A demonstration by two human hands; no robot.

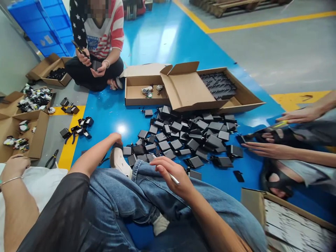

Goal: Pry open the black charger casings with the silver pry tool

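My right hand (172, 175) is closed around a slim, pen-like silver tool (173, 179), held above my jeans. Just beyond it spreads a pile of dark grey, box-shaped housings (176, 144) on the blue floor. My left hand (117, 139) hangs bent at the wrist above my white shoe (121, 161), at the pile's left edge. Its fingers are mostly hidden, so what they hold, if anything, does not show.
Opposite sits a person with pliers (81, 49) and a dark housing (96, 65). Open cartons (147, 101) stand behind the pile. At right, a co-worker's blurred hands (273, 148) work with a yellow-handled tool. Pliers (51, 159) and cartons of parts (36, 140) lie left.
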